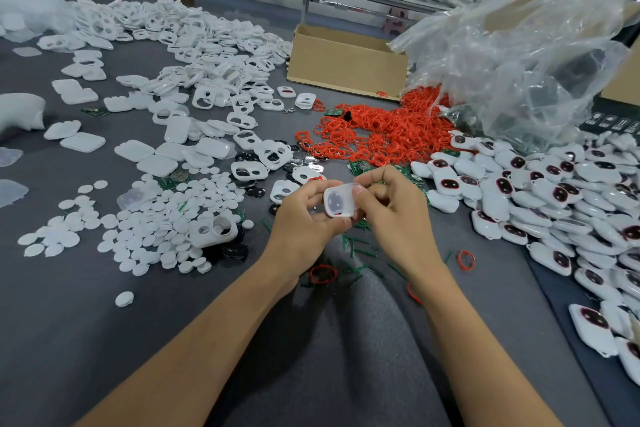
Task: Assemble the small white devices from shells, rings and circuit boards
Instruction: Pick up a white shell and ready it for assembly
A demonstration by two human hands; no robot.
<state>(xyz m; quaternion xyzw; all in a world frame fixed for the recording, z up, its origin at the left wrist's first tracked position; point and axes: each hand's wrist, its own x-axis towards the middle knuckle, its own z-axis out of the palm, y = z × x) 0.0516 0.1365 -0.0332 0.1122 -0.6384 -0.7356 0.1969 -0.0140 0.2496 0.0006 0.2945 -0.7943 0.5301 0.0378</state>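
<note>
Nearest the lens, notes two bare forearms stretched forward over the grey desk (pixel 104 340). Finds the left grip (pixel 304 215) and the right grip (pixel 394 215) meeting above the desk's middle, both closed on one small white shell (pixel 341 201) held off the surface between them. Records fingers and thumb of the left grip curled round the shell's left end, thumb and fingertips of the right grip pinching its right end. Sees dark round shapes through the shell's facing side; cannot tell what sits inside. Logs green slivers (pixel 360 250) scattered under the hands, one loose red ring (pixel 322 274) beside the left wrist, a second red ring (pixel 465 260) right of the right forearm. Places a spread of white discs (pixel 156 218) to the left, with a two-holed shell (pixel 213 230) lying on it and black discs (pixel 235 250) just beside. Marks a heap of empty shells (pixel 194 38) across the far left, a mound of red rings (pixel 367 135) beyond the hands, green circuit boards (pixel 360 165) at its near edge. Notes a pile of assembled devices (pixel 554 191) along the right, with a cardboard box (pixel 346 59) and a crumpled plastic bag (pixel 519 45) behind.
</note>
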